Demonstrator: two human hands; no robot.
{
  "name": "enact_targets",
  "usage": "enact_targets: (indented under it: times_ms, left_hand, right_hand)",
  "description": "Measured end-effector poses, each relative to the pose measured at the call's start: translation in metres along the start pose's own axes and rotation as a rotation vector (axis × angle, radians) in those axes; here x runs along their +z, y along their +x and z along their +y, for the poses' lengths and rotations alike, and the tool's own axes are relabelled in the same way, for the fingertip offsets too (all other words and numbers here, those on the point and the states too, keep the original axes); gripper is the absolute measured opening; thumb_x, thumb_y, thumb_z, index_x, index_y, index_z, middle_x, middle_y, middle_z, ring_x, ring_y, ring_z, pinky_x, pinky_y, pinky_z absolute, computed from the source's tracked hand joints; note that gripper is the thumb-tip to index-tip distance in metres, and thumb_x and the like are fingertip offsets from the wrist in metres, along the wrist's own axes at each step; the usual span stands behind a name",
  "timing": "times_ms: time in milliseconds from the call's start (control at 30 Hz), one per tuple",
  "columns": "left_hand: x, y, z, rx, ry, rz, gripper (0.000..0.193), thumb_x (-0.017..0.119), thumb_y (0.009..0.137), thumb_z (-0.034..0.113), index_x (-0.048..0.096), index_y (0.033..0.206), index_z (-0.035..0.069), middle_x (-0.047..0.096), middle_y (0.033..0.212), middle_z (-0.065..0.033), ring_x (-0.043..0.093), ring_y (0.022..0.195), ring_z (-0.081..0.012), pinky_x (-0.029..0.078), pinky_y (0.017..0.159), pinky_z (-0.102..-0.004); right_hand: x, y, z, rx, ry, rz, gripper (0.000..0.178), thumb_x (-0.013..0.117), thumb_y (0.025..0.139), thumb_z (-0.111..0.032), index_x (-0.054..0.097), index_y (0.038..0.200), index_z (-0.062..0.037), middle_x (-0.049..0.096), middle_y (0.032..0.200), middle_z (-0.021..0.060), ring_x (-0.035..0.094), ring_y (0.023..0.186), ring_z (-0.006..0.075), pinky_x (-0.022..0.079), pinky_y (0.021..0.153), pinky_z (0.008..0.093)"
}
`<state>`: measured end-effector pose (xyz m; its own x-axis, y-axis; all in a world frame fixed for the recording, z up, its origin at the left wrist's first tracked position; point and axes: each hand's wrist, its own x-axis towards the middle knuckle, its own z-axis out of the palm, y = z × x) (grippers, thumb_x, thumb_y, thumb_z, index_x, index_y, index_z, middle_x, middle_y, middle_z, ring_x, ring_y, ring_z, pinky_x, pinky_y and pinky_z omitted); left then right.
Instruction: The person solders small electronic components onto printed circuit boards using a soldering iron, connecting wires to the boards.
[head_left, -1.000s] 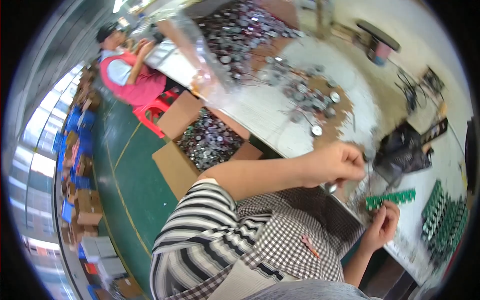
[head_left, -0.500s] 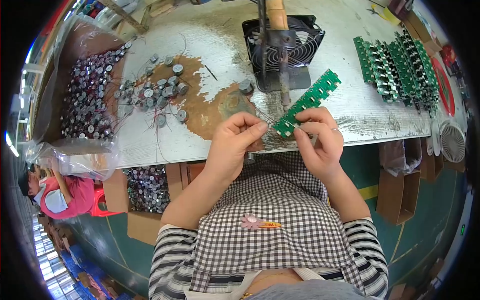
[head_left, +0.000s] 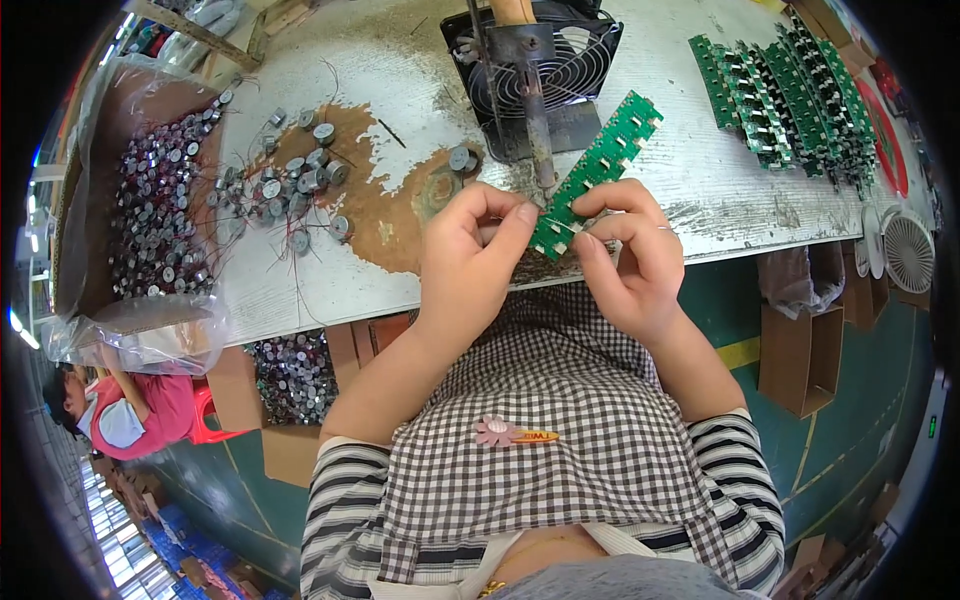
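A long green circuit board [head_left: 612, 140] slants up and right above the bench edge, small parts along its side. My right hand [head_left: 635, 255] is closed on its near end, thumb and fingers pinching. My left hand [head_left: 475, 250] is closed too, its thumb and forefinger pinched at the board's left edge on what look like thin wires, mostly hidden by the fingers. Just above the fingertips, the tip of a soldering iron [head_left: 537, 130] points down, held in a clamp. Its tip is close to the board; contact cannot be made out.
Behind the iron stands a black fan [head_left: 580, 65]. Small round motors [head_left: 270, 188] with wires lie left, beside a carton [head_left: 85, 150] full of more. Stacked green boards [head_left: 790, 100] lie at right. Another carton of motors [head_left: 297, 375] sits below the bench; a person [head_left: 135, 410] sits far left.
The view has shifted, so the bench things sit higher and further left. Both hands stay at the board, and my left fingertips now reach its left edge. The board stands slightly steeper.
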<state>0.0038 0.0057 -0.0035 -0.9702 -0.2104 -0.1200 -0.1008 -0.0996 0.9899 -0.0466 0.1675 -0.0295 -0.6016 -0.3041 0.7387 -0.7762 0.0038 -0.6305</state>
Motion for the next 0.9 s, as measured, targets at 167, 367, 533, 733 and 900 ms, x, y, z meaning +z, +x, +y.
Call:
enact_targets:
  times_ms: [167,367,533,733,900]
  left_hand:
    - [0.002,0.002,-0.004,0.007,-0.028,0.014,0.011,0.060,0.088,0.008,0.055,0.084,-0.002,0.060,0.079,-0.0024,0.054,0.069,-0.0037,0.043,0.058,-0.0189]
    - [0.007,0.005,0.005,0.059,0.003,0.053,0.010,0.061,0.087,0.006,0.055,0.082,-0.001,0.059,0.077,-0.0009,0.051,0.066,-0.0016,0.042,0.056,-0.0174]
    - [0.007,0.001,-0.004,0.156,0.047,0.069,0.011,0.062,0.086,0.005,0.056,0.080,-0.001,0.059,0.073,0.0002,0.050,0.063,-0.0008,0.041,0.053,-0.0177]
    - [0.005,-0.001,-0.006,0.123,-0.002,0.030,0.010,0.062,0.086,0.005,0.056,0.080,-0.001,0.061,0.078,-0.0013,0.049,0.064,-0.0007,0.041,0.054,-0.0173]
    - [0.000,0.001,-0.002,0.151,0.026,-0.065,0.008,0.063,0.083,0.003,0.058,0.078,-0.001,0.062,0.080,-0.0013,0.048,0.063,-0.0010,0.039,0.055,-0.0169]
  right_hand:
    - [0.003,-0.001,-0.001,0.030,-0.016,-0.005,0.013,0.063,0.074,0.008,0.054,0.082,0.0020,0.060,0.091,0.0174,0.057,0.076,0.0237,0.045,0.065,0.0296]
    - [0.003,0.010,0.001,-0.033,-0.101,0.027,0.014,0.065,0.072,0.008,0.056,0.080,0.0015,0.062,0.088,0.0161,0.058,0.072,0.0240,0.047,0.060,0.0290]
    - [0.002,0.001,-0.002,-0.014,-0.079,0.019,0.014,0.065,0.072,0.008,0.055,0.080,0.0015,0.061,0.088,0.0163,0.058,0.074,0.0238,0.047,0.060,0.0291]
    - [0.002,-0.005,-0.003,0.020,-0.047,0.018,0.014,0.065,0.073,0.007,0.054,0.080,0.0017,0.061,0.089,0.0159,0.058,0.073,0.0239,0.047,0.060,0.0296]
    - [0.001,-0.003,-0.005,0.034,-0.042,0.015,0.014,0.065,0.073,0.008,0.054,0.080,0.0017,0.061,0.088,0.0156,0.057,0.072,0.0236,0.047,0.060,0.0297]
